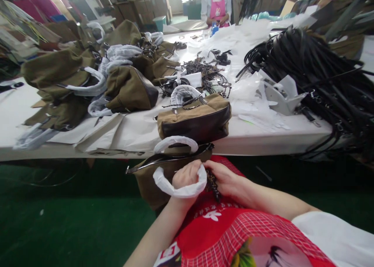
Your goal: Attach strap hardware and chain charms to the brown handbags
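An olive handbag (146,181) rests against my lap below the table edge, its zipper open along the top. Its two handles are wrapped in white paper; the nearer handle (163,185) loops around my left wrist. My left hand (187,173) passes through that loop, its fingers curled closed against the bag; what they grip is hidden. Beside it, my right hand (223,177) pinches a dark braided cord (213,185) that hangs down over my red apron. The fingertips of both hands nearly meet. A tan handbag with a dark base (195,121) lies on the table just beyond.
Several olive bags (125,88) with wrapped handles are heaped on the left of the white table (263,138). Tangled cords (204,74) lie at mid-table. A large pile of black straps (315,72) covers the right side. A person in a pink apron (216,8) is across the table.
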The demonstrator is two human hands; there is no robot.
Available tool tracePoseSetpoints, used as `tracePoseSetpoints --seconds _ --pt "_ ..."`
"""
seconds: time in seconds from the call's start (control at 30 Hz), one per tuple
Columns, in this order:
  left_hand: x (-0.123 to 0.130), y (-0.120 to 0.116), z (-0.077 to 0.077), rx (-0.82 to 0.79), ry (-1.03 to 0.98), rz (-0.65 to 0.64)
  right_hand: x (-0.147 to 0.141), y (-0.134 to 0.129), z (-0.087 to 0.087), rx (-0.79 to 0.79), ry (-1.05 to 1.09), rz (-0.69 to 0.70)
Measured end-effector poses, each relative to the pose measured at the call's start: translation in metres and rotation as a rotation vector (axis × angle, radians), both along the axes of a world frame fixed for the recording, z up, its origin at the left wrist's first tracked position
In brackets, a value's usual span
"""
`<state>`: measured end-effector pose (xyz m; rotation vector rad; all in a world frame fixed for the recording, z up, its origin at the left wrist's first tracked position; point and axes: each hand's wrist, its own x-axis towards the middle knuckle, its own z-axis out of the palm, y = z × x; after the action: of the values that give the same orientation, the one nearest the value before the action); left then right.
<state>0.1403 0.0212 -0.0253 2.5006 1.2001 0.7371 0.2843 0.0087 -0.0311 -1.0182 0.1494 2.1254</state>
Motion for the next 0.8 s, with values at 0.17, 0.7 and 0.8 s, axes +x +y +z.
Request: tracePoseSetpoints --seconds 0.17,0.7,0.8 --pt "-0.003 0.003 -0.005 -0.083 -0.198 0.165 0.002 -0.004 0.003 0.153 0.036 -0.110" --pt "-0.019 -0.001 0.011 -0.399 -0.469 0.276 0.051 0.004 0.024 1.178 -1.558 0.022" --pt "-0.024 -0.010 0.029 -0.206 -0.347 0.151 0.046 0.005 0.041 1.477 -1.478 0.295"
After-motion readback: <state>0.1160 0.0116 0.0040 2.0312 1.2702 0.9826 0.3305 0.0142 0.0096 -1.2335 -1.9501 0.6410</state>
